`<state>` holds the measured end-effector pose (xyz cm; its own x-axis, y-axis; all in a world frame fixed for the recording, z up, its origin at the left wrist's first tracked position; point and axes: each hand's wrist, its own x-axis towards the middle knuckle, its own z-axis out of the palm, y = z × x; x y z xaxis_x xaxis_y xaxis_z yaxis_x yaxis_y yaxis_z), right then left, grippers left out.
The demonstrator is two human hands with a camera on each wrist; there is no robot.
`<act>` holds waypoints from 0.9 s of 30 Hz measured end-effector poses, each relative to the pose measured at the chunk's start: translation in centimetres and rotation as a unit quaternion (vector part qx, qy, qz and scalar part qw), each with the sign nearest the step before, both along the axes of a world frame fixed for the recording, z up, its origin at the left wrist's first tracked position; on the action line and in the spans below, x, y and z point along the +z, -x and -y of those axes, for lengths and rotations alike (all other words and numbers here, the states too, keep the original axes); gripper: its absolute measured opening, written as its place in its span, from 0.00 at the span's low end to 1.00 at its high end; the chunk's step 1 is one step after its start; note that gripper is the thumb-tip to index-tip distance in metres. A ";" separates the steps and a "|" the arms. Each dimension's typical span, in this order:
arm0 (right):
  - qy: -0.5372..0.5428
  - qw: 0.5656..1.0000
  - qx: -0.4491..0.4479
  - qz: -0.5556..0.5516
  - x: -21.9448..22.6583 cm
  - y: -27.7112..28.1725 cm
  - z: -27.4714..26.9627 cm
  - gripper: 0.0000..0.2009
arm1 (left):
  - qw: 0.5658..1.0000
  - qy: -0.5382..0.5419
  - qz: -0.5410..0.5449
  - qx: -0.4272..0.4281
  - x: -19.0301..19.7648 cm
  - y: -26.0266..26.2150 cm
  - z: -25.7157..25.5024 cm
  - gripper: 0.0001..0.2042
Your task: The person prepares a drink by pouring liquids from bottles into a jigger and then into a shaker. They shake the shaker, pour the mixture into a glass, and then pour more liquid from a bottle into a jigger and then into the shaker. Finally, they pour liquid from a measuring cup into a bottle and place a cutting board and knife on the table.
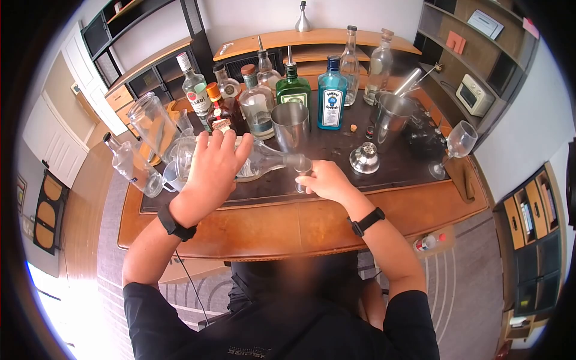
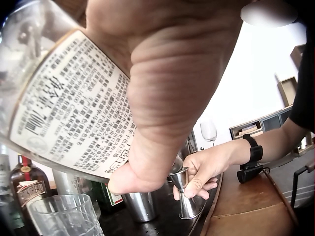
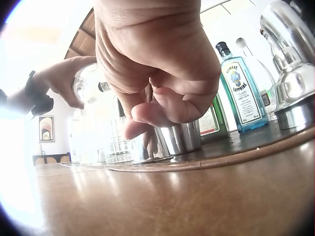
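Observation:
My left hand (image 1: 217,165) grips a clear glass bottle (image 1: 261,163) from above; the bottle lies nearly level, its neck pointing right. A printed label (image 2: 69,103) shows on its side in the left wrist view. The bottle's mouth is at the rim of a metal jigger (image 2: 181,178), which my right hand (image 1: 329,181) pinches between thumb and fingers. In the left wrist view the jigger's base is at the dark table top. Whether liquid is flowing, I cannot tell. A metal shaker tin (image 1: 290,127) stands just behind the bottle's neck.
Several bottles stand behind, among them a blue one (image 1: 332,96) and a green one (image 1: 293,90). Right of the jigger are a strainer top (image 1: 364,158), a metal mixing tin (image 1: 393,120) with tools and a stemmed glass (image 1: 461,141). Glassware, including a tall jar (image 1: 151,123), stands left.

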<state>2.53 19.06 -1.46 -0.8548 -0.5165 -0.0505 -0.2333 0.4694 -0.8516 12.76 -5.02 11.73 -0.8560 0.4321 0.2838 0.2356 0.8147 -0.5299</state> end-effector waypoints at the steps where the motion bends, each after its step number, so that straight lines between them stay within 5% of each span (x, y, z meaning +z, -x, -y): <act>1: 0.002 1.000 -0.002 0.001 -0.1 0.0 0.0 0.09 | 1.000 0.000 0.001 0.000 0.0 0.0 0.1 0.45; 27: 0.002 1.000 0.006 -0.008 -0.4 0.2 0.0 0.10 | 1.000 0.003 0.004 -0.003 0.1 -0.1 0.0 0.46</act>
